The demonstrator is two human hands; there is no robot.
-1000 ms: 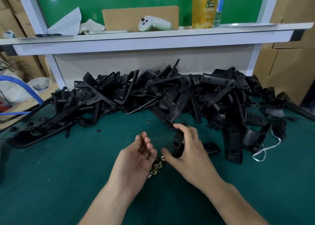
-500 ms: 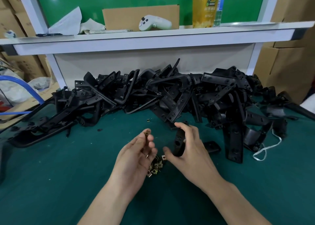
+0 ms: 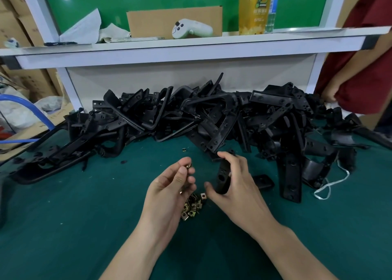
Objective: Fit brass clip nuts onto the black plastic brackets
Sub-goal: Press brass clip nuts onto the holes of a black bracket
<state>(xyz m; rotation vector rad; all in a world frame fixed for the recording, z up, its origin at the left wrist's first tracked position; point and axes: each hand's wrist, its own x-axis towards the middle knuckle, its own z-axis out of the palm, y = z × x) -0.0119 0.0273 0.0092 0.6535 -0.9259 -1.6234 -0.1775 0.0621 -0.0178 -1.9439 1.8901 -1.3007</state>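
My left hand (image 3: 171,186) pinches a small brass clip nut (image 3: 188,165) between thumb and fingertips, just above the green mat. My right hand (image 3: 235,184) grips a black plastic bracket (image 3: 222,178) upright, a hand's width to the right of the nut; nut and bracket are apart. Under and between my hands lies a small heap of brass clip nuts (image 3: 192,206). One stray clip nut (image 3: 184,150) lies farther back on the mat.
A long pile of black brackets (image 3: 212,118) runs across the back of the green mat (image 3: 84,216). A flat bracket (image 3: 290,173) and a white cord (image 3: 326,186) lie right. A shelf (image 3: 191,48) hangs above. A person in red (image 3: 364,57) stands far right.
My left hand has raised the clip nut and brought it a little nearer the bracket. A person in red has come into view at the far right.
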